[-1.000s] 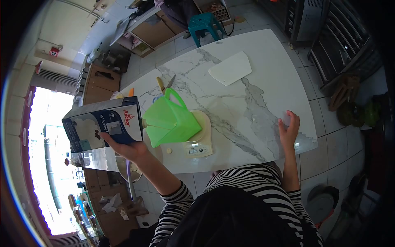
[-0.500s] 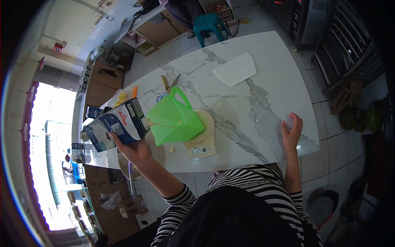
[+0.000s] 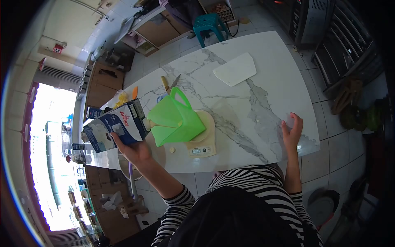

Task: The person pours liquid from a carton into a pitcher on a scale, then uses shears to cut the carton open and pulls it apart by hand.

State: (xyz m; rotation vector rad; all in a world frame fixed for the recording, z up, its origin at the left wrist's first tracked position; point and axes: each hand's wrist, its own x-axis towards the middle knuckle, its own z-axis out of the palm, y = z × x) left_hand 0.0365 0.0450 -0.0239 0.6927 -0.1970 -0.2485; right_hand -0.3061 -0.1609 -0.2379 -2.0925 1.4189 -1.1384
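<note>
My left hand grips a blue and white carton of whipping cream, tilted toward a green plastic jug. A thin pale stream runs from the carton's spout into the jug. Under the jug is a cream-coloured kitchen scale with a small display whose figures I cannot read. A small round cap lies beside the scale. Over the right end of the table, my right hand is held with its fingers apart, holding nothing.
A white cutting board lies on the marble table. Behind the jug are a knife and an orange tool. A bowl with a purple-handled utensil is at the near left. A teal stool stands beyond the table, near a person.
Almost nothing differs. Both hands, the tilted carton and the jug stay in place while cream keeps flowing.
</note>
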